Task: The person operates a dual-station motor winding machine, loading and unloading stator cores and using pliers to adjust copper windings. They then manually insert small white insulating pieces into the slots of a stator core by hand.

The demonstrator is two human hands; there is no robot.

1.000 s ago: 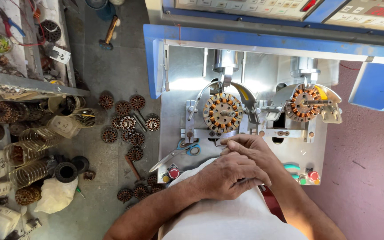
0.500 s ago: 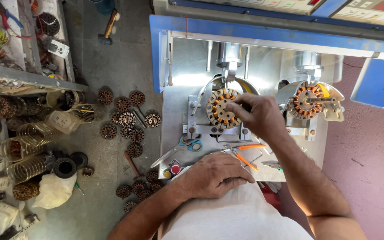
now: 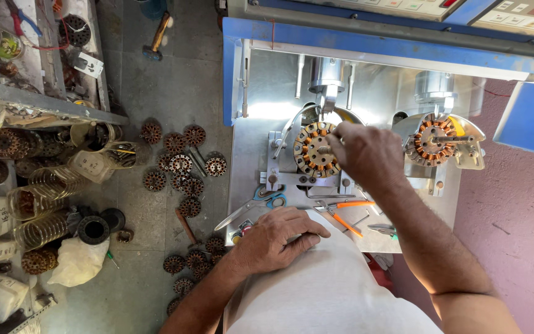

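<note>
Copper-wound round stator [image 3: 314,148] sat clamped on the grey winding machine [image 3: 261,111], right hand [image 3: 366,154] pinching at its hub, left hand [image 3: 276,238] flat below it, winding apparently unfinished.

A round stator [image 3: 314,149], its ring of copper-wound poles facing up, sits mounted flat on the grey winding machine's left station. At its three o'clock edge, fingers overlap the rim and reach its centre.

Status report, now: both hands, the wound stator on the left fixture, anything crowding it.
Right hand fingertips on left stator, grip unclear. Left hand flat at the bench edge, holding nothing. Scissors and orange-handled pliers lie just below the fixture.
</note>
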